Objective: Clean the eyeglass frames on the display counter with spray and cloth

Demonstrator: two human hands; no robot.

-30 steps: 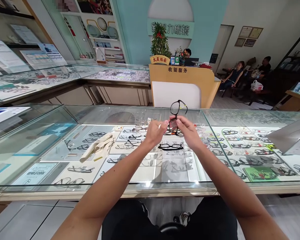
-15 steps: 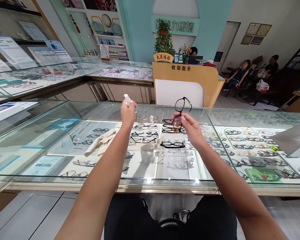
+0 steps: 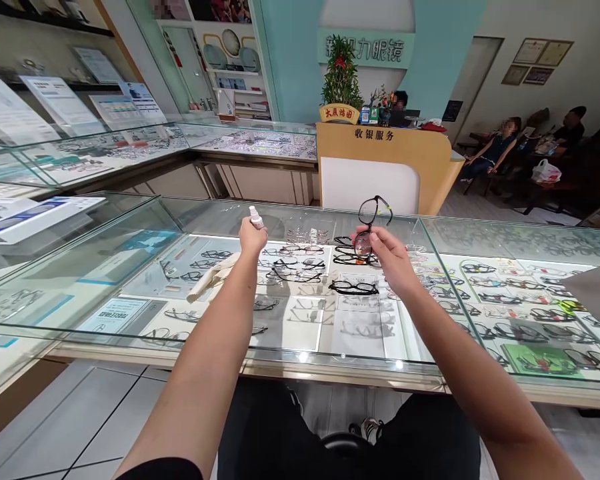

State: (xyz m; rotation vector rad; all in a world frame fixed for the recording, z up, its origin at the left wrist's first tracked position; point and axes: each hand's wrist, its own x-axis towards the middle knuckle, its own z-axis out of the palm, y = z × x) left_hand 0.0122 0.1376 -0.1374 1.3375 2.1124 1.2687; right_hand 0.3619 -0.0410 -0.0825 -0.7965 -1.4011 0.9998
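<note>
My left hand [image 3: 253, 237] is closed around a small white spray bottle [image 3: 255, 217], its top poking up above the fingers. In my right hand [image 3: 389, 253] a pair of dark-framed eyeglasses [image 3: 368, 212] is held turned on end, one lens above the other. My thumb and fingers pinch it at the lower lens. Both hands are raised over the glass display counter [image 3: 300, 357]. Below and between them lie a black pair of glasses [image 3: 354, 287] and several other frames. A crumpled cream cloth [image 3: 211, 279] is partly hidden behind my left forearm.
A wooden cashier desk [image 3: 387, 143] with a plant [image 3: 341, 73] stands beyond the counter. More glass cases [image 3: 260, 143] run along the back left. Two people sit at the far right, and another person is behind the desk. A white box [image 3: 35, 217] rests at left.
My left hand has drawn slightly back and down, and the spray bottle now shows its narrower top. The eyeglasses remain in my right hand. The whole view has shifted a little.
</note>
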